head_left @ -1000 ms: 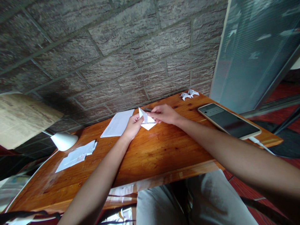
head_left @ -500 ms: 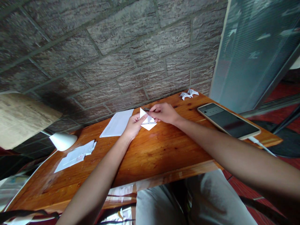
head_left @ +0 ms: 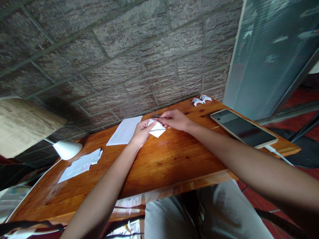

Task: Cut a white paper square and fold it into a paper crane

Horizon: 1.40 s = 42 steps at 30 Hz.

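My left hand (head_left: 142, 133) pinches a small folded piece of white paper (head_left: 157, 130) between thumb and fingers, just above the table. A crease runs across the paper and its lower corner points toward me. My right hand (head_left: 175, 120) is closed at the paper's right upper edge, its fingertips almost meeting the left hand's. From those fingertips a thin dark pointed tool (head_left: 156, 116) sticks out to the left over the paper. Its exact kind is too small to tell, and my fingers hide part of the paper.
Paper sheets (head_left: 126, 130) lie by the brick wall, and more paper slips (head_left: 81, 165) lie at left beside a white lamp (head_left: 67, 150). Two folded paper figures (head_left: 201, 99) stand at the far right. A phone (head_left: 243, 127) with a charging cable lies on the wooden table (head_left: 169, 166).
The paper's tall flap that stood up between my hands has come down, so the paper looks flatter. Both hands have barely shifted.
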Each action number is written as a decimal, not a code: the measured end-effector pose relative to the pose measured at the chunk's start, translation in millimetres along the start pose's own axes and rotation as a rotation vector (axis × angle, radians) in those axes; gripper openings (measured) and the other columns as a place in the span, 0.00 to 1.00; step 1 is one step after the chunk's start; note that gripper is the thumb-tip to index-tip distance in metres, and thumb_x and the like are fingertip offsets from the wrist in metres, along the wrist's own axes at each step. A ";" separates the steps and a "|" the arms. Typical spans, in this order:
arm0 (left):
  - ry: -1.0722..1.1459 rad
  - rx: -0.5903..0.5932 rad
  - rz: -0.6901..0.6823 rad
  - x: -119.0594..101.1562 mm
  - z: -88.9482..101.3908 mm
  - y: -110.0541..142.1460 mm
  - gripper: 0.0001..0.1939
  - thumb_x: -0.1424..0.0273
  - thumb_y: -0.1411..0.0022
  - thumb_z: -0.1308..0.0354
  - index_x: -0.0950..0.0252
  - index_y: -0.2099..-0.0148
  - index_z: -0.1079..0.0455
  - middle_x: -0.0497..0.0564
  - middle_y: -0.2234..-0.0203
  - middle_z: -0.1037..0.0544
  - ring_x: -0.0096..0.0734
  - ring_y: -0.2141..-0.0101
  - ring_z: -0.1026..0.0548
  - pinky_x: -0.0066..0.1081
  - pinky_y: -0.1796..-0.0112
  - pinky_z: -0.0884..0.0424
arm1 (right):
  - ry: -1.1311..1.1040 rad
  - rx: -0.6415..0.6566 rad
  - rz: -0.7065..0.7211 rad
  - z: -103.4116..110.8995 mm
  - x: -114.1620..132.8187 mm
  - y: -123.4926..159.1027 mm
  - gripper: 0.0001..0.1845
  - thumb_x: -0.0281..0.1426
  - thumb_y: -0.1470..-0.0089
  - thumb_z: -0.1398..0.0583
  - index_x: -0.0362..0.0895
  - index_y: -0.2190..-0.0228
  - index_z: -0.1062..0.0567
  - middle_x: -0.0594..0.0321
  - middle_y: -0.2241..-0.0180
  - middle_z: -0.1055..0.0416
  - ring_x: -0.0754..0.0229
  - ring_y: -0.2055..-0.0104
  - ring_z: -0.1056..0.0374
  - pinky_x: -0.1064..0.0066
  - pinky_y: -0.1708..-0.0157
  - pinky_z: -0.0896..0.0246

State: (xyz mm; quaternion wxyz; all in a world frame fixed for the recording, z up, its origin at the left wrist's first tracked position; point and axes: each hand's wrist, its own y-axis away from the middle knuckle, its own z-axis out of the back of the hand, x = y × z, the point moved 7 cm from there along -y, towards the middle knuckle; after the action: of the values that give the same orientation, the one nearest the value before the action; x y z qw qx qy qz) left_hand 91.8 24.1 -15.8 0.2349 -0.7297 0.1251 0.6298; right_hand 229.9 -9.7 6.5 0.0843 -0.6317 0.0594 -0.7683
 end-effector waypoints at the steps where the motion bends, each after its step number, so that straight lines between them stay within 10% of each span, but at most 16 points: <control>1: 0.002 -0.006 -0.004 -0.7 1.1 -0.3 0.20 0.62 0.53 0.29 0.67 0.60 0.23 0.52 0.70 0.18 0.31 0.71 0.22 0.30 0.66 0.29 | -0.016 0.005 -0.021 0.3 -1.0 -0.1 0.07 0.31 0.48 0.35 0.39 0.72 0.22 0.63 0.78 0.25 0.68 0.77 0.31 0.80 0.78 0.36; 21: 0.016 -0.091 -0.051 -11.6 9.9 -0.2 0.20 0.63 0.54 0.29 0.67 0.58 0.24 0.56 0.63 0.18 0.40 0.62 0.20 0.36 0.59 0.27 | -0.219 0.206 -0.231 -13.6 -18.7 4.0 0.01 0.24 0.47 0.36 0.38 0.70 0.22 0.57 0.73 0.21 0.62 0.72 0.24 0.73 0.69 0.25; 42: -0.014 0.007 -0.061 -8.4 5.2 -0.6 0.20 0.64 0.53 0.30 0.67 0.58 0.24 0.57 0.62 0.18 0.46 0.57 0.21 0.41 0.56 0.27 | -0.111 0.032 -0.153 -9.2 -12.3 3.1 0.09 0.30 0.50 0.33 0.38 0.75 0.26 0.62 0.80 0.25 0.64 0.78 0.26 0.76 0.77 0.27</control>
State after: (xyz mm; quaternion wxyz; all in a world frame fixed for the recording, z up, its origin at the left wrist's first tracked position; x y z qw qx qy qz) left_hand 86.2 26.3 -8.0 0.2574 -0.7279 0.1035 0.6271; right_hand 223.3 -10.4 -7.7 0.0383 -0.6746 -0.0059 -0.7371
